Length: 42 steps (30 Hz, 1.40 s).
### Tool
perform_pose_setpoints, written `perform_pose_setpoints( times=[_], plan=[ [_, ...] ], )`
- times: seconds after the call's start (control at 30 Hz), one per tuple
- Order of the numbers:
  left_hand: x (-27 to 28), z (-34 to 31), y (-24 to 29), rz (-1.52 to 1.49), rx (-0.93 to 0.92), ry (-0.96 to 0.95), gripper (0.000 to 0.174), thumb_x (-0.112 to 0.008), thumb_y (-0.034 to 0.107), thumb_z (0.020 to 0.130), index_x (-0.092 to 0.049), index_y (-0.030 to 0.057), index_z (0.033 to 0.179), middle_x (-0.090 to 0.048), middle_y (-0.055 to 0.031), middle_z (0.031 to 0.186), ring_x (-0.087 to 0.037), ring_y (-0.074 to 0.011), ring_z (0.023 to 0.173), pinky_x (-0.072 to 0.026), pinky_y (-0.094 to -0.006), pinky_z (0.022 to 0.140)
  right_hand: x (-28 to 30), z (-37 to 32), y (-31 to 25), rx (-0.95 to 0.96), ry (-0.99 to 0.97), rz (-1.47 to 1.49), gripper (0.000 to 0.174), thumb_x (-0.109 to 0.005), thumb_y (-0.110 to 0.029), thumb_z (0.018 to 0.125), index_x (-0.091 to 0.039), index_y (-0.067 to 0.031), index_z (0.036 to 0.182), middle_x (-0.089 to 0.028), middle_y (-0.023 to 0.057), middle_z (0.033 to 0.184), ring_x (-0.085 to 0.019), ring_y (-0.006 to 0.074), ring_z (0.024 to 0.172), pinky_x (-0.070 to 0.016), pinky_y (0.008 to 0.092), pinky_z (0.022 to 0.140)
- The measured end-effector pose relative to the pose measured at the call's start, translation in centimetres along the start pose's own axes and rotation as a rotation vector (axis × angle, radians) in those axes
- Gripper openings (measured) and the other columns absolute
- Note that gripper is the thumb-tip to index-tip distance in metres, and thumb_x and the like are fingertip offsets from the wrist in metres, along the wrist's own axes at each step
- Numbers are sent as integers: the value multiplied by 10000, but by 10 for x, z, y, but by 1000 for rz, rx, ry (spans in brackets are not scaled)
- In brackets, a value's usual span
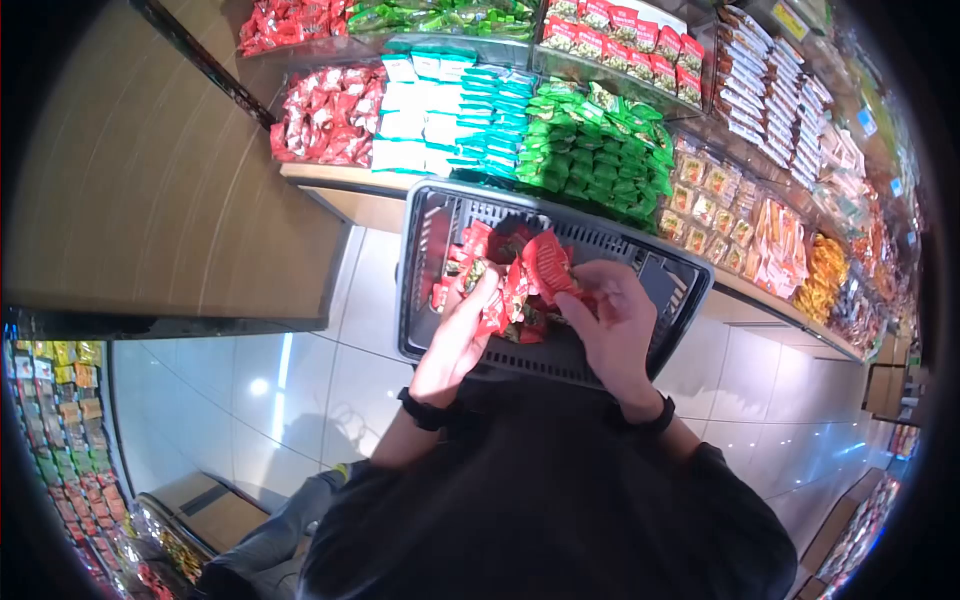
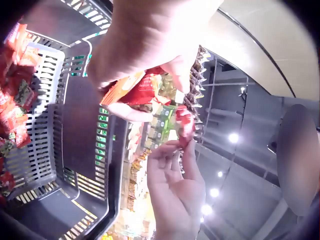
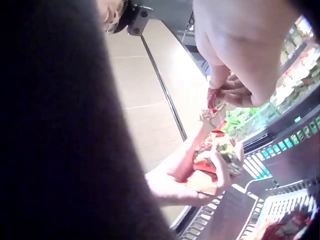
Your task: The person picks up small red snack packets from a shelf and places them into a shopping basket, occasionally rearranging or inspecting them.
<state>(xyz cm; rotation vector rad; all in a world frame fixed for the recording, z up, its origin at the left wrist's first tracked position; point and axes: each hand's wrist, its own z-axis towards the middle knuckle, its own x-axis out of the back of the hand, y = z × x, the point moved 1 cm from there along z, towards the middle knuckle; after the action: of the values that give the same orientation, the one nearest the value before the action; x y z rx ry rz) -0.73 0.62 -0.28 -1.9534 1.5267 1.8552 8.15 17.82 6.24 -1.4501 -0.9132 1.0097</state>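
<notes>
Over a dark plastic shopping basket (image 1: pixel 652 278), both hands are raised with small red snack packets. My left hand (image 1: pixel 452 340) grips several red packets (image 2: pixel 144 91), their crinkled ends sticking out past the fingers. Thumb and fingertips of my right hand (image 1: pixel 618 328) pinch one red packet (image 3: pixel 212 98) by its edge, close beside the left hand's bunch. More red packets (image 2: pixel 16 102) lie in the basket, partly hidden under the hands in the head view.
Shelves beyond the basket carry red packets (image 1: pixel 330 112), teal and white packets (image 1: pixel 425 118), green packets (image 1: pixel 600 150) and small clear-wrapped packs (image 1: pixel 705 195). A brown panel (image 1: pixel 180 190) stands at left. Another person's jeans leg (image 1: pixel 285 525) and a cardboard box (image 1: pixel 215 510) are at lower left.
</notes>
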Motion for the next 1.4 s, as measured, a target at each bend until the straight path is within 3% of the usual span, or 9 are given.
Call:
perform_pose_setpoints(
  times=[0.17,0.43,0.5,0.6,1.07,1.2,1.23,1.27,1.4],
  plan=[
    [-42,6,11,-63,20,-4,155,-644,142,1014,-548,73,1113,-675,-65,1085,-683,-153,998,-573,-306,853,0,13,-13,948,-300,-926,336,-772,7,717,-666,-51,1030,-646,74,1071,-618,263,1020,-503,391,845],
    [-33,2,7,7,142,-19,207,-665,-29,908,-505,95,952,-562,10,914,-585,-75,858,-478,-256,714,-10,11,-12,811,-378,-636,340,-815,19,738,-663,-37,1037,-659,83,1016,-634,273,896,-512,380,764],
    [-29,-3,5,21,115,-34,217,-670,-35,892,-507,94,953,-548,12,912,-577,-76,870,-481,-259,738,-9,7,-22,541,-47,-620,385,-830,-21,778,-648,-43,1116,-636,77,1036,-622,258,982,-526,344,775],
    [-38,0,12,196,1,-96,328,-738,-81,795,-497,103,921,-505,22,911,-552,-90,889,-477,-265,828,-3,26,-25,92,-182,-291,282,-777,-111,901,-651,-17,1135,-656,66,1007,-646,106,860,-526,282,707],
    [4,30,21,173,-45,-213,369,-775,-123,744,-483,92,812,-631,-70,1017,-621,-159,977,-525,-321,822,22,60,-14,-519,-280,73,91,-689,-106,983,-663,-22,958,-717,61,918,-685,116,804,-538,248,717],
    [10,35,31,157,-50,-181,308,-727,-125,810,-492,75,808,-635,-108,995,-662,-249,1003,-559,-365,813,17,93,-90,16,-161,-587,103,-629,-43,990,-649,13,906,-697,94,864,-687,134,735,-554,280,672],
    [11,36,33,66,-62,-245,295,-717,-122,821,-494,70,810,-633,-111,976,-668,-267,993,-566,-375,802,27,121,-79,142,46,-245,112,-606,28,966,-630,0,859,-680,72,788,-629,115,701,-486,268,603],
    [19,39,34,127,-113,-274,266,-702,-110,839,-502,64,818,-631,-114,943,-680,-301,987,-573,-382,797,40,154,-115,601,77,-885,186,-583,12,983,-615,-9,801,-677,69,745,-638,118,676,-491,273,600],
    [31,44,41,287,-116,-244,250,-737,-68,841,-523,63,837,-650,-112,967,-697,-282,989,-580,-375,825,68,299,-193,703,174,-904,209,-685,-143,975,-641,16,847,-654,53,665,-645,107,611,-500,289,570]
  ],
)
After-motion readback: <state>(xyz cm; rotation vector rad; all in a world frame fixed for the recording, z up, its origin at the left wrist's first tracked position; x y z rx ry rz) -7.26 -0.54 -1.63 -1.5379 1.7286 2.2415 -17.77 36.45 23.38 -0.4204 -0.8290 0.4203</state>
